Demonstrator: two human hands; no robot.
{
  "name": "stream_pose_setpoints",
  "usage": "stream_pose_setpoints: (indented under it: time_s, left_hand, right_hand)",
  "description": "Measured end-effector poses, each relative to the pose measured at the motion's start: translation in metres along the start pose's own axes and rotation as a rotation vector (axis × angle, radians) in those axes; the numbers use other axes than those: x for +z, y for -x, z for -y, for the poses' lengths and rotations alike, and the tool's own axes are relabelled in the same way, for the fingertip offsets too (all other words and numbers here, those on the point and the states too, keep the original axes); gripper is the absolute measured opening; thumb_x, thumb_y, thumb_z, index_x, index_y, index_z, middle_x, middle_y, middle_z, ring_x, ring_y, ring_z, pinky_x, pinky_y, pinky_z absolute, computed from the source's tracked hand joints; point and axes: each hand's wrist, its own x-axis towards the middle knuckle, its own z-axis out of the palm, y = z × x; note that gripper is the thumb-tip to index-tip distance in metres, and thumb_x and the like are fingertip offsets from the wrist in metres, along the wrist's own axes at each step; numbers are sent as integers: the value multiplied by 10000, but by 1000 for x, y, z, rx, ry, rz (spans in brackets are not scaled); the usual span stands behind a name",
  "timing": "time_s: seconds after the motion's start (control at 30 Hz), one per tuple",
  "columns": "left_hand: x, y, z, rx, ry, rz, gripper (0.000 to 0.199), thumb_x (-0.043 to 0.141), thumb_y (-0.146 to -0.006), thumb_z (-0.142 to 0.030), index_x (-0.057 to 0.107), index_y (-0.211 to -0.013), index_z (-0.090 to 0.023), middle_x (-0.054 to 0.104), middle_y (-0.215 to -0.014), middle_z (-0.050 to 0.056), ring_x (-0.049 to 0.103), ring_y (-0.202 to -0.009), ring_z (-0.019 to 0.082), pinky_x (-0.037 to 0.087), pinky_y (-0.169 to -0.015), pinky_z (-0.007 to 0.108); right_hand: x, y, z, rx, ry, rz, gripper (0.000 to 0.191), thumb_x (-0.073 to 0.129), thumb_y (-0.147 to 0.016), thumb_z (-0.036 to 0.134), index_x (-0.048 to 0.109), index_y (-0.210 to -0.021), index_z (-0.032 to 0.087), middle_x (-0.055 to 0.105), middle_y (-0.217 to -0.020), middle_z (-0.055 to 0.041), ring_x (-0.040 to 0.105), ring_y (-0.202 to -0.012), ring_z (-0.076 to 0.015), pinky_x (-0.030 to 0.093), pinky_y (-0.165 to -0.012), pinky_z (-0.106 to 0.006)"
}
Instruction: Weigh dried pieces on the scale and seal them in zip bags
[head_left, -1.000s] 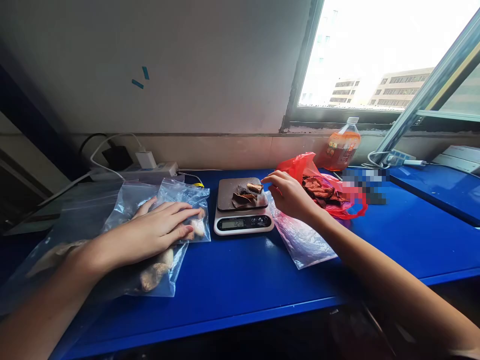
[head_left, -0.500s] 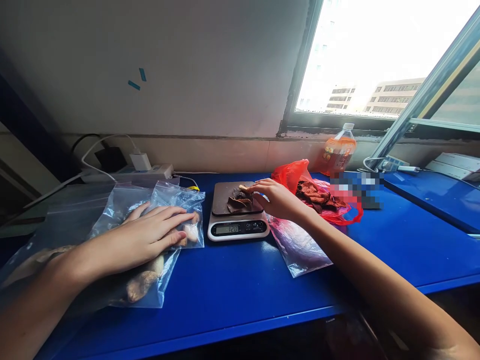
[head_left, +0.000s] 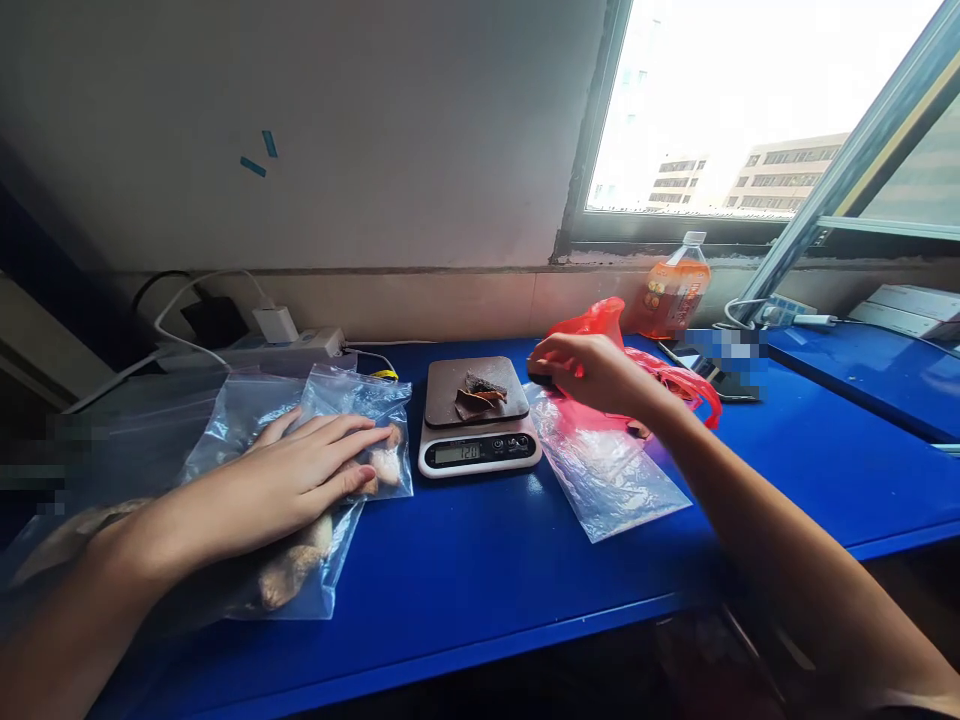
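My left hand [head_left: 300,475] lies spread over clear zip bags [head_left: 386,470] that hold pale brown dried pieces. On the kitchen scale [head_left: 442,385], a few dark, curled dried pieces [head_left: 480,398] rest on the plate, and its display [head_left: 459,453] is lit. Right of the plate, my right hand [head_left: 592,370] pinches a small dark piece [head_left: 541,379] above the end of a clear bag [head_left: 622,490]. Behind and beneath that hand is a red plastic bag [head_left: 600,318], its contents mostly hidden.
An orange drink bottle [head_left: 677,290] stands by the wall under the window. Next to it lies a dark, partly blurred object [head_left: 739,385]. A power strip [head_left: 319,345] with plugs and cables sits at the back left. The blue table's front edge [head_left: 585,625] runs below.
My right hand has moved right, off the scale plate, and now pinches a dark piece. The pale piece at its fingertips no longer shows on the plate. My left hand stays on the bags.
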Motion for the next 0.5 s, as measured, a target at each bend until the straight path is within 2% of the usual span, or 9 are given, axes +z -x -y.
stream_pose_setpoints:
  time_s: [0.1,0.2,0.27,0.3,0.33,0.4,0.47,0.5]
  left_hand:
    - [3,0,4,29,-17,-5,475,331,-987,-539,352,-1453,-453,432,-1486,-19,396,-1352,325,108,-1165,610]
    - [5,-1,7,42,-17,-22,480,350,-980,-546,332,-1454,-477,440,-1480,-32,402,-1349,330,145,-1164,604]
    - [4,-1,7,30,-9,-26,473,359,-971,-553,337,-1441,-500,444,-1474,-53,402,-1350,338,146,-1162,616]
    - [4,-2,6,21,-5,-26,468,362,-968,-555,347,-1434,-507,449,-1470,-59,407,-1347,341,144,-1161,623]
    - [3,-2,5,14,-3,-26,464,363,-965,-557,359,-1426,-510,456,-1464,-61,415,-1340,341,146,-1160,626]
    - [2,-2,4,6,-4,-30,459,362,-960,-561,377,-1417,-513,473,-1450,-63,433,-1326,340,158,-1163,617]
    - [1,-2,3,11,-11,-32,466,372,-949,-579,379,-1412,-522,489,-1434,-78,445,-1315,344,179,-1166,599]
    - [1,-2,3,18,-17,-35,474,383,-943,-589,377,-1412,-524,496,-1426,-91,451,-1309,349,184,-1167,594]
  right_hand:
    - [-48,20,3,136,-151,0,175,520,-828,260,661,-856,159,695,-816,-59,660,-753,-176,506,-623,-258]
    - [-78,38,-12,295,-153,159,219,537,-814,319,699,-851,176,700,-797,-57,665,-722,-191,521,-589,-275]
    - [-81,43,-29,368,-17,257,206,569,-794,315,719,-855,189,706,-793,-49,651,-677,-183,502,-549,-268]
    - [-78,42,-37,393,71,266,197,579,-788,299,724,-870,193,708,-792,-44,641,-660,-177,490,-538,-263]
    - [-75,41,-44,414,153,236,210,580,-787,275,725,-916,195,708,-792,-40,631,-647,-170,480,-532,-260]
    - [-67,36,-52,432,246,102,363,570,-793,232,677,-1138,191,708,-808,-41,623,-642,-167,477,-538,-263]
    - [-63,33,-54,392,220,-27,596,573,-799,227,499,-1389,185,716,-890,-54,642,-710,-182,509,-593,-281]
    - [-64,32,-53,356,179,-65,661,574,-804,238,425,-1446,186,715,-953,-64,653,-770,-191,528,-635,-292]
